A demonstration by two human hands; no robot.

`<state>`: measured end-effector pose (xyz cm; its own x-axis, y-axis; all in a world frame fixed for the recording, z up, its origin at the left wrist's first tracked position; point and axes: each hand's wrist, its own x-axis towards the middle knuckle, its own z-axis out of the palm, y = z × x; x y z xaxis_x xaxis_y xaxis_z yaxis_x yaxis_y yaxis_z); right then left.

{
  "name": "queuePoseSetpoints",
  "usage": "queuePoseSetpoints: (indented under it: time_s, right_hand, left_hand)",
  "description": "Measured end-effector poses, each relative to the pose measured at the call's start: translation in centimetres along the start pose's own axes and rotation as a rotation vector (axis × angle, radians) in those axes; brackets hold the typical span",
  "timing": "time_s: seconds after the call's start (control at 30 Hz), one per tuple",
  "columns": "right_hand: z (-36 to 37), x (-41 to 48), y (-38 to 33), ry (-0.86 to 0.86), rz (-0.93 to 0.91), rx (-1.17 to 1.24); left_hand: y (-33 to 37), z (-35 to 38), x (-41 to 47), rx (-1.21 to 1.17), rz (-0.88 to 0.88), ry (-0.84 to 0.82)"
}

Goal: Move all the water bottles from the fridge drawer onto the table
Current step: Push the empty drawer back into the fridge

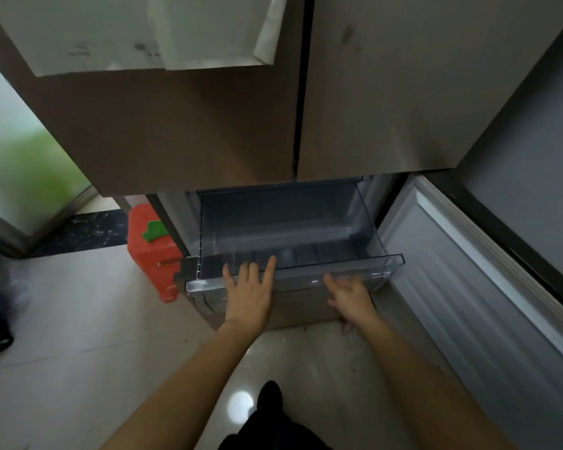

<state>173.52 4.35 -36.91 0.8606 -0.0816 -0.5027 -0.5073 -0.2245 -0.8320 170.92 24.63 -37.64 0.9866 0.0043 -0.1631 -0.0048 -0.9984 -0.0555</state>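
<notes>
The clear plastic fridge drawer (355,269) is pulled out below the closed upper fridge doors. I see no water bottle inside it, and no table is in view. My left hand (249,290) lies flat with straight fingers on the drawer's front rim, left of centre. My right hand (350,295) is at the front rim on the right, fingers spread and relaxed; it is blurred, and I cannot tell whether it touches the plastic.
The lower fridge door (468,287) stands open to the right of the drawer. A red plastic container (150,251) with a green patch stands on the pale tiled floor left of the fridge. Dark bags lie at the far left. My foot (268,394) is below.
</notes>
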Motion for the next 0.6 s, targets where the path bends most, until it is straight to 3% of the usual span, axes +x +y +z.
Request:
queuePoseSetpoints:
  time_s: [0.1,0.23,0.33,0.5,0.6]
  right_hand:
    - [0.6,1.5,-0.4,-0.035,0.027,0.235]
    - [1.4,3.9,-1.6,-0.022,-0.007,0.13]
    - [1.7,5.0,-2.3,0.002,-0.061,-0.059]
    - [1.5,5.2,-0.7,0.004,-0.234,-0.39]
    - [2.0,4.6,1.1,-0.045,-0.384,-0.666]
  left_hand:
    - [-0.2,-0.1,1.6,-0.007,-0.041,0.044]
    - [-1.9,-0.7,4.4,-0.02,-0.006,0.099]
    - [-2.6,-0.8,5.0,-0.051,0.02,0.151]
    - [-1.5,2.2,2.3,-0.055,0.174,0.493]
    - [-0.5,3.9,1.3,-0.043,0.169,0.376]
